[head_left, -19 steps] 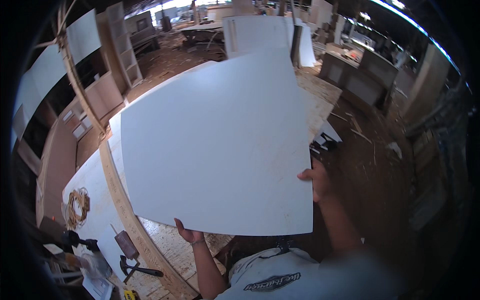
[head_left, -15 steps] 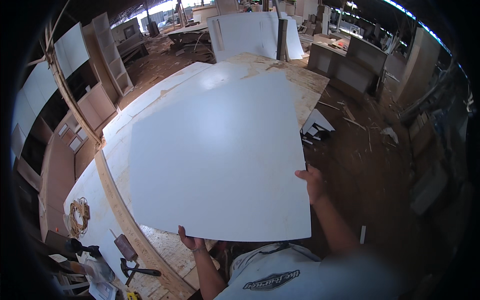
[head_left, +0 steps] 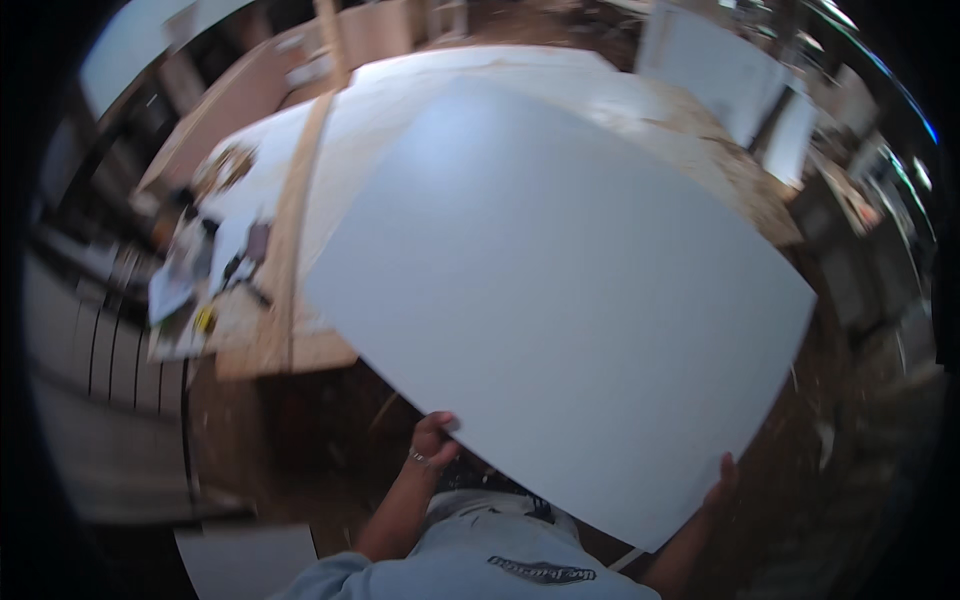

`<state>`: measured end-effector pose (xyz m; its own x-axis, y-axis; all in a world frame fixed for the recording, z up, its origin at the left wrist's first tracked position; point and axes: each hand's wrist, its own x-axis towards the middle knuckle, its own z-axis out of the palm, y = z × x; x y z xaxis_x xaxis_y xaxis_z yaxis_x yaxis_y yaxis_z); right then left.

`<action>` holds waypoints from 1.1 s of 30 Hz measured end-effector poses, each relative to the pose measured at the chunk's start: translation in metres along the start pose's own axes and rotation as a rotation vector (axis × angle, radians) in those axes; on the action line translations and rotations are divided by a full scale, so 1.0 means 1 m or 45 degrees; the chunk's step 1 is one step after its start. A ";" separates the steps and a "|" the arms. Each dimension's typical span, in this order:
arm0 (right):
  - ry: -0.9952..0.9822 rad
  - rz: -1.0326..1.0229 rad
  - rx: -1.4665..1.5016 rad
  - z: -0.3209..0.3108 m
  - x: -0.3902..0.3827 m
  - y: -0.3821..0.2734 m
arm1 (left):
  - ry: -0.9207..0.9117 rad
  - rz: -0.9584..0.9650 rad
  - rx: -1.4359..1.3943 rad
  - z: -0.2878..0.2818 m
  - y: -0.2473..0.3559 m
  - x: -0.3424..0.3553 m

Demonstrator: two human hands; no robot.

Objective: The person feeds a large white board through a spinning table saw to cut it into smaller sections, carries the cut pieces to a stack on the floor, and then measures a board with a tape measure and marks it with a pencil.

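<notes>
A large white board (head_left: pixel 570 290) fills the middle of the view, tilted and turned so one corner points toward my body. My left hand (head_left: pixel 436 438) grips its near left edge, thumb on top and the other fingers mostly under it. At the right edge, close to the near corner, my right hand (head_left: pixel 722 482) holds the board too; most of its fingers are hidden beneath. The board's far part overlaps the worktable (head_left: pixel 400 85), while its near part reaches out past the table's front edge.
On the table's left lie a long wooden strip (head_left: pixel 300 190), a coil of cord (head_left: pixel 230 168), a hammer (head_left: pixel 250 285) and a brown block (head_left: pixel 259 242). A white panel (head_left: pixel 245 560) is at the lower left. Cabinet carcasses (head_left: pixel 860 250) stand at right.
My view has swung left. The board has come off toward me and turned relative to the table, and my right hand is now nearer its close corner. Both hands keep hold.
</notes>
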<state>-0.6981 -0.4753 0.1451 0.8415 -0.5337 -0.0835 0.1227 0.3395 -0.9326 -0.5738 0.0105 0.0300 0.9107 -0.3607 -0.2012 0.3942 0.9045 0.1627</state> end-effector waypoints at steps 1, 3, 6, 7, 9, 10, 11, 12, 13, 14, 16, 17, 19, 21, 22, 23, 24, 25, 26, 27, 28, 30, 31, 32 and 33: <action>-0.049 0.062 -0.031 -0.046 -0.001 0.002 | 0.027 0.016 -0.014 0.008 -0.021 -0.020; -0.041 -0.063 -0.178 -0.084 0.021 -0.018 | 0.060 0.033 -0.023 0.052 -0.053 -0.054; -0.056 -0.234 -0.344 -0.047 0.047 -0.052 | -0.044 0.112 -0.054 0.060 -0.085 -0.107; -0.134 -0.214 -0.372 -0.022 0.054 -0.059 | -0.101 0.147 -0.055 0.051 -0.093 -0.125; -0.312 -0.199 -0.415 0.026 0.063 -0.075 | -0.203 0.308 -0.114 0.042 -0.116 -0.155; -0.417 -0.199 -0.424 0.055 0.064 -0.077 | -0.266 0.388 -0.114 0.029 -0.116 -0.167; -0.526 -0.193 -0.443 0.082 0.064 -0.085 | -0.250 0.538 -0.093 0.025 -0.129 -0.184; -0.638 -0.194 -0.448 0.111 0.058 -0.090 | -0.274 0.653 -0.105 0.025 -0.135 -0.203; -0.741 -0.200 -0.459 0.134 0.050 -0.096 | -0.297 0.763 -0.123 0.029 -0.147 -0.222; -0.867 -0.196 -0.463 0.161 0.038 -0.102 | -0.243 0.865 -0.188 0.024 -0.161 -0.237; -1.083 -0.190 -0.522 0.201 0.010 -0.114 | -0.126 1.017 -0.327 0.009 -0.184 -0.255; -1.226 -0.179 -0.544 0.225 -0.011 -0.121 | -0.125 1.108 -0.419 -0.012 -0.189 -0.260; -1.526 -0.145 -0.580 0.268 -0.061 -0.136 | -0.094 1.296 -0.602 -0.049 -0.206 -0.260; -1.843 -0.072 -0.601 0.306 -0.127 -0.150 | -0.028 1.492 -0.753 -0.081 -0.217 -0.273; -1.983 -0.047 -0.634 0.321 -0.167 -0.150 | 0.510 1.197 -0.545 -0.093 -0.222 -0.288; -2.128 -0.060 -0.675 0.338 -0.215 -0.138 | 0.752 1.030 -0.415 -0.111 -0.232 -0.306; -2.256 -0.156 -0.706 0.352 -0.265 -0.121 | 0.934 0.946 -0.215 -0.139 -0.244 -0.318; -2.354 -0.373 -0.771 0.351 -0.329 -0.094 | 1.079 0.923 0.014 -0.170 -0.268 -0.339; -2.441 -0.581 -0.804 0.354 -0.386 -0.056 | 1.259 0.917 0.308 -0.210 -0.296 -0.367; -2.545 -1.003 -1.040 0.367 -0.416 -0.027 | 1.446 0.900 0.689 -0.240 -0.316 -0.389; -2.604 -1.456 -1.257 0.378 -0.451 0.000 | 1.651 0.962 1.076 -0.275 -0.342 -0.420; -2.801 -1.854 -1.558 0.340 -0.555 0.024 | 1.737 1.411 2.103 -0.309 -0.406 -0.542; -2.941 -1.864 -1.365 0.337 -0.549 0.065 | 1.639 1.288 1.258 -0.250 -0.433 -0.602; -3.071 -1.881 -1.151 0.333 -0.541 0.093 | 1.589 1.302 0.349 -0.163 -0.452 -0.684; -3.296 -1.924 -0.984 0.317 -0.599 0.108 | 1.722 2.037 0.419 -0.238 -0.568 -0.717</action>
<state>-1.0217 0.1266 0.2063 -0.5389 0.8193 -0.1958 0.8423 0.5239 -0.1264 -1.4804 -0.1900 -0.1482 -0.1746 0.9765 -0.1261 -0.3036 0.0685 0.9503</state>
